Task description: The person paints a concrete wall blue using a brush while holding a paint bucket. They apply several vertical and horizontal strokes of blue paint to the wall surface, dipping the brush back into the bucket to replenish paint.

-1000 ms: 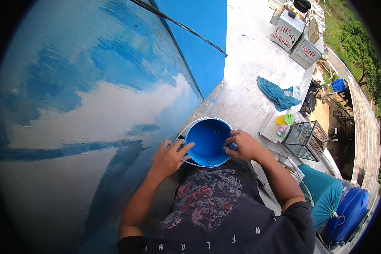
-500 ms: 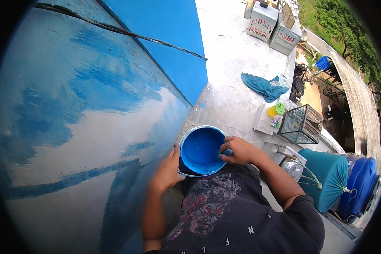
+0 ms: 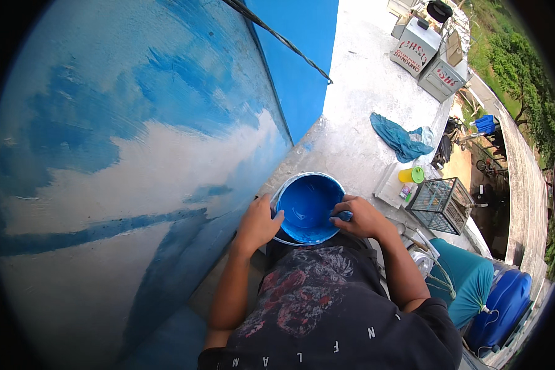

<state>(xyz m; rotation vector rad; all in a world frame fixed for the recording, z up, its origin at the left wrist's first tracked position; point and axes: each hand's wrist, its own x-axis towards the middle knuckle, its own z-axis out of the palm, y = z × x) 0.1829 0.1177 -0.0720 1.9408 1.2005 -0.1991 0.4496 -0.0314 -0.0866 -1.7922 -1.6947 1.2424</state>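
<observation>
A white-rimmed paint bucket sits against my lap, its inside coated with blue paint. My left hand grips the left side of the bucket, with the thumb at the rim and the fingers along the outer wall. On the opposite rim, my right hand is closed around a blue-smeared handle, whose short end shows between thumb and fingers; the rest of that tool is hidden. To the left rises a wall, streaked with blue over pale grey.
A twisted cable crosses the upper wall. On the ledge to my right lie a teal cloth, a yellow cup with a green lid and a wire cage. Beyond are a teal covered drum, a blue barrel and metal boxes.
The view has shifted, so the surroundings sit differently. My left thumb now shows at the bucket's rim. The handle in my right hand is turned and less of it shows.
</observation>
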